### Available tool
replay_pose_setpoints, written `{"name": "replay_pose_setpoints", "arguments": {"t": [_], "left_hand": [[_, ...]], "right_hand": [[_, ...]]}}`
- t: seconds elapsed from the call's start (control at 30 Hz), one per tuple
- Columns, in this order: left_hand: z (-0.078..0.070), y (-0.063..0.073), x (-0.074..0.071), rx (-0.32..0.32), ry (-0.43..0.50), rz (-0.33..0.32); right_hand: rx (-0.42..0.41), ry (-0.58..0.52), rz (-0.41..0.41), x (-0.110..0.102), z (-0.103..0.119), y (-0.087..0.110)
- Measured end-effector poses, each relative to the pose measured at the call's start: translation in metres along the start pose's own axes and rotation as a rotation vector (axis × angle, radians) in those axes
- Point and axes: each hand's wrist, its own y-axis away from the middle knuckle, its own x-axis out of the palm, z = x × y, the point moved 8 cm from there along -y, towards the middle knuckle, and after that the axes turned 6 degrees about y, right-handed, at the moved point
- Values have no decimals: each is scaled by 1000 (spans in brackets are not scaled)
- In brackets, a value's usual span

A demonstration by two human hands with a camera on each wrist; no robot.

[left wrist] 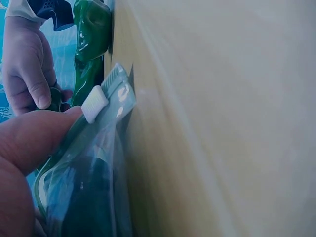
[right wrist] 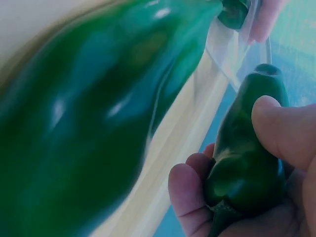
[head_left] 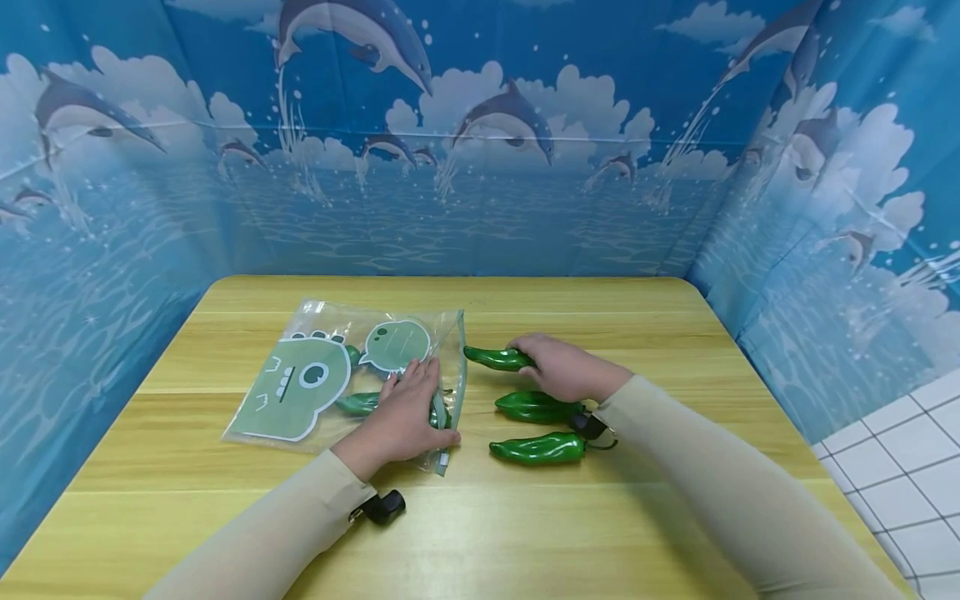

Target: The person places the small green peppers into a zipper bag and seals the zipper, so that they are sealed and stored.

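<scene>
A clear zip bag (head_left: pixel 450 350) with a green dinosaur print lies on the left of the table, its mouth to the right. Inside it are green peppers (head_left: pixel 358 404), partly covered by the print and hand. My left hand (head_left: pixel 405 417) lies over the mouth end and holds the raised edge, its thumb beside the white slider (left wrist: pixel 95 104). My right hand (head_left: pixel 566 367) grips another green pepper (right wrist: pixel 249 153) by its stem end, thumb on one side and fingers curled round the other. That pepper's tip points left, right at the bag's mouth.
Two more green peppers, a nearer one (head_left: pixel 538 448) and one behind it (head_left: pixel 534 407), lie on the wooden table (head_left: pixel 525 533) below my right hand. A dolphin-print curtain (head_left: pixel 480 217) hangs round the back and sides. White tiles (head_left: pixel 900 467) show at the right.
</scene>
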Motion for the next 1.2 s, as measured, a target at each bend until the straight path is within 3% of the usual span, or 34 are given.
{"name": "replay_pose_setpoints", "arguments": {"t": [0.6, 1.2], "left_hand": [[0, 0, 0, 2, 1, -1], [1, 0, 0, 10, 13, 10]], "right_hand": [[-84, 43, 113, 21, 38, -16], [-113, 109, 100, 29, 58, -34]]}}
